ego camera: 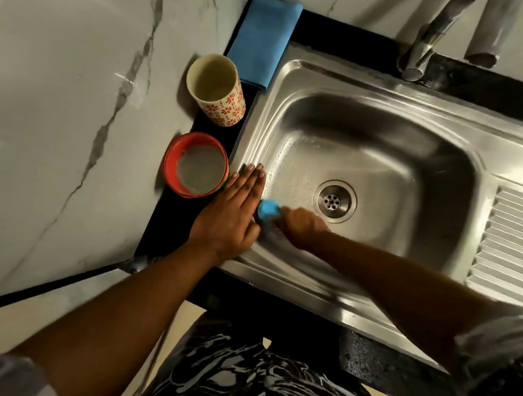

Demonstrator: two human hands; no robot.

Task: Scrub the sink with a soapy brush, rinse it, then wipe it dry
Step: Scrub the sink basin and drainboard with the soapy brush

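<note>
The right hand [302,228] is down in the basin with its fingers curled round a blue brush [268,210], clamped on it. The hand and brush are blurred, so how each finger lies cannot be told. The brush sits low against the left wall of the sink [380,137], just left of the drain [334,201].

The left hand [233,211] lies flat on the sink's left rim, fingers straight and together, holding nothing. Its fingertips point toward the back wall, and the brush is just beside its edge.

Drops of water show on the basin floor near the brush. On the black counter [173,223] to the left stands a red bowl [196,139] of cloudy liquid, just beside the left hand. Behind it are a patterned cup [229,104] and a folded blue cloth [260,41]. The tap [422,51] stands at the back.
</note>
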